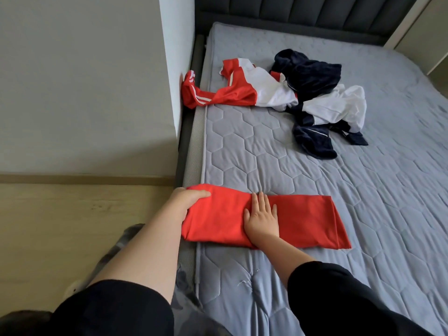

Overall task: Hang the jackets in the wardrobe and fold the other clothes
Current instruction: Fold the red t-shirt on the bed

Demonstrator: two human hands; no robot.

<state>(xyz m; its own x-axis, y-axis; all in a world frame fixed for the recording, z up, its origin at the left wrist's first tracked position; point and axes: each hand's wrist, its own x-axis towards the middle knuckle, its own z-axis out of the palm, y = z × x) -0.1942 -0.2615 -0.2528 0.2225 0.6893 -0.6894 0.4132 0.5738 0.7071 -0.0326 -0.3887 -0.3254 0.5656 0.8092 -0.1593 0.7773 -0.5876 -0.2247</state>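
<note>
Item 1. Red garment point(303, 219): plain red cloth, folded into a long flat band. It lies crosswise on the near part of the mattress point(266, 146), with its left end at the mattress edge. What kind of garment it is cannot be told.

Item 2. Left hand point(186, 200): grips the left end of the red garment, thumb on top of the cloth. The other fingers are hidden behind the fold. The forearm is bare and the sleeve point(116, 309) is black.

Item 3. Right hand point(261, 217): lies flat, palm down, on the middle of the red garment. The fingers are straight and slightly spread and hold nothing.

Item 4. Red-and-white jacket point(242, 90): crumpled, farther up the mattress on the left side. One red sleeve with white stripes hangs over the bed edge and touches the wall point(84, 81).

Item 5. Dark navy garment point(308, 71): bunched, just right of the red-and-white jacket and touching it.

Item 6. Navy-and-white jacket point(334, 107): crumpled, in front of the navy garment and overlapping it. It lies well apart from the red garment.

Item 7. Surroundings: a grey mattress quilted in hexagons, a dark padded headboard point(291, 8) at the far end and a light wooden floor point(60, 226) to the left.
</note>
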